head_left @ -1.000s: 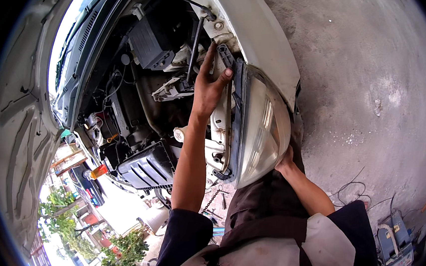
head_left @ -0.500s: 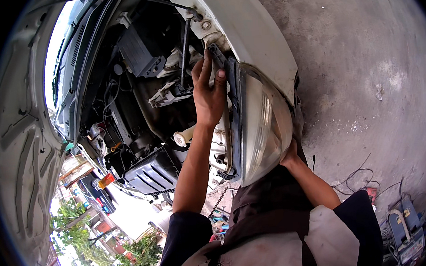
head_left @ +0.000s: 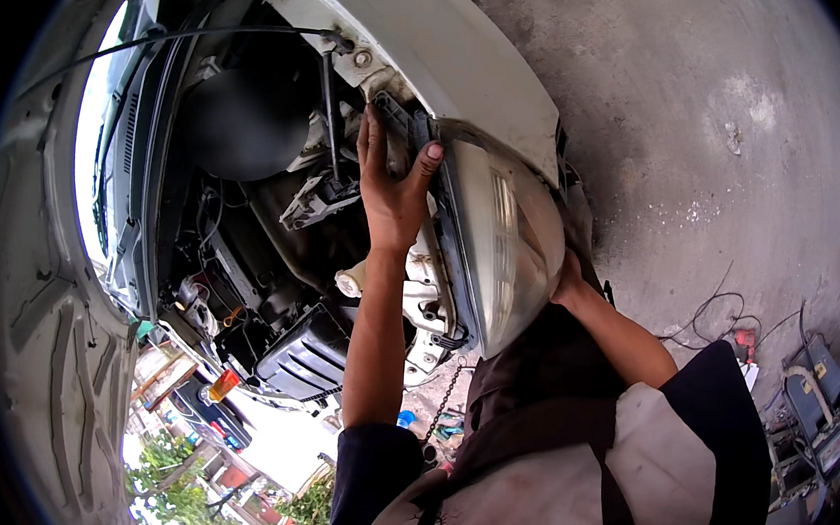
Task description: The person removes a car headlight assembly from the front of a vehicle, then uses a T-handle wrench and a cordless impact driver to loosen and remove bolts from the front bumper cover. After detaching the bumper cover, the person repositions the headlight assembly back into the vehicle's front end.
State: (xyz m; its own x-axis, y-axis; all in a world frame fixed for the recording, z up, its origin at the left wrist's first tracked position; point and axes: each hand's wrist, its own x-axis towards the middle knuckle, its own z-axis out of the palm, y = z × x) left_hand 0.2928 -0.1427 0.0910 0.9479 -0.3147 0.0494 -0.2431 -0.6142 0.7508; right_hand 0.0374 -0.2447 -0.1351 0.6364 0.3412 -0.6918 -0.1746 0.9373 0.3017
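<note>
A large clouded headlight (head_left: 509,246) sits at the front corner of a light-coloured car, against the fender (head_left: 463,52). My left hand (head_left: 395,190) lies along the inner edge of the headlight, at its black housing (head_left: 454,250). Its fingers stretch toward the mounting bracket (head_left: 393,112), and the thumb stands apart over the housing edge. From the outer side, my right hand (head_left: 569,280) reaches against the lower rim of the lens. The lens and the car's front hide its fingers.
The raised hood (head_left: 47,292) fills the left side, with a thin prop rod (head_left: 224,29) across the engine bay. A black ribbed box (head_left: 301,356) lies left of my forearm. A chain (head_left: 443,399) hangs near my apron. Cables and a grey machine (head_left: 825,398) stand lower right.
The view has shifted, so the car appears a little further left. My left thumb has spread wider from the fingers. The right hand stays at the lens rim.
</note>
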